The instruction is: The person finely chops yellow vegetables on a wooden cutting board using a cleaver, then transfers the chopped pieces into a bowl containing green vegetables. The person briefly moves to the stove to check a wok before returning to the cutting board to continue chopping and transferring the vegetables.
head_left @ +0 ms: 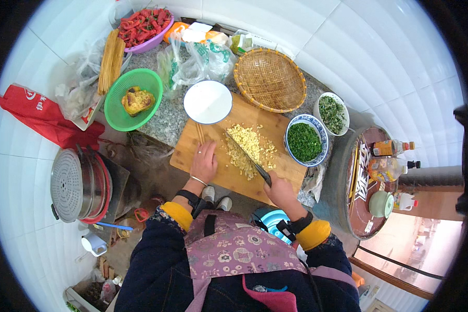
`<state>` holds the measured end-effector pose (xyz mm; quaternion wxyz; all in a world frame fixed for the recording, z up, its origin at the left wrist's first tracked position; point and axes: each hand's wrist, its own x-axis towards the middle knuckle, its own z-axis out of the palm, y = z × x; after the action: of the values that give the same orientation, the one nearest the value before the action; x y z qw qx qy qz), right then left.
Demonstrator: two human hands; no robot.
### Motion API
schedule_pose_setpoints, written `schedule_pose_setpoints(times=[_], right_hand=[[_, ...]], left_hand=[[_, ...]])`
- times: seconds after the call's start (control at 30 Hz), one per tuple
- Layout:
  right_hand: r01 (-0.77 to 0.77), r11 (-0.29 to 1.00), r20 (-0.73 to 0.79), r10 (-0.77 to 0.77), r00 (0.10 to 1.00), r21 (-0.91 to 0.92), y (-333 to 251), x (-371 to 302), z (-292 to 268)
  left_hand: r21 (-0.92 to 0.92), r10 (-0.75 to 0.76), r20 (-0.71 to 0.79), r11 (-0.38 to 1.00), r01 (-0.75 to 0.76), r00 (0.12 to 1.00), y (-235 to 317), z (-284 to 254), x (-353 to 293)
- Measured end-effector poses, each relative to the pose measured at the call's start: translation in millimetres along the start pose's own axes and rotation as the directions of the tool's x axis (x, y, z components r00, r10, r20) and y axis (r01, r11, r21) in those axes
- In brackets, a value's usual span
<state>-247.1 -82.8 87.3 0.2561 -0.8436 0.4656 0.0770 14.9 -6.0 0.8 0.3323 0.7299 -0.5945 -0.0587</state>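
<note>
My right hand (pixel 282 193) is closed round the dark handle of a kitchen knife (pixel 244 148). Its blade lies across a heap of finely chopped pale yellow bits (pixel 247 136) on the wooden cutting board (pixel 190 151). My left hand (pixel 205 161) rests near the board's left side, its fingers closed on a pair of chopsticks (pixel 199 132) whose far ends reach the rim of a white plate (pixel 208 102). Right of the heap stands a blue-and-white bowl of chopped greens (pixel 303 142). Behind that, a white bowl (pixel 332 113) holds a paler green mix.
A woven bamboo basket (pixel 270 80), plastic bags (pixel 203 60), a green colander (pixel 117 112) with a yellow-brown lump and a purple basin (pixel 153 44) of red peppers stand behind. Far left is a steamer pot (pixel 91 184); bottles (pixel 387 148) top a round drum at right.
</note>
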Motion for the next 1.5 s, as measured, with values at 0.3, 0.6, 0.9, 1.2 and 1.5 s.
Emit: schedule_pose_setpoints(times=[0.3,0.6,0.9,1.2,1.5], right_hand=[[0.03,0.999,-0.051,-0.031,0.998,-0.02,-1.9,-5.3,-4.2],[-0.103,0.976,-0.064,0.117,0.991,0.191,13.2,-5.0,0.9],[-0.155,0.973,-0.151,0.182,0.972,0.171,15.6,-9.6,5.6],[-0.001,0.984,-0.056,0.011,0.998,0.177,21.9,-41.7,-2.3],[0.105,0.991,-0.081,-0.098,0.992,0.078,36.6,-32.3,-3.2]], left_hand=[[-0.003,-0.016,0.0,1.0,0.016,1.0,-1.6,0.9,2.0],[-0.011,-0.028,0.027,1.0,0.028,0.999,-2.4,1.4,-2.0],[-0.028,-0.027,0.051,0.999,0.029,0.998,-3.6,1.2,0.4],[-0.067,-0.022,0.037,0.997,0.025,0.999,-5.5,2.8,-1.4],[-0.045,-0.037,0.048,0.998,0.039,0.998,-3.9,1.3,-2.1]])
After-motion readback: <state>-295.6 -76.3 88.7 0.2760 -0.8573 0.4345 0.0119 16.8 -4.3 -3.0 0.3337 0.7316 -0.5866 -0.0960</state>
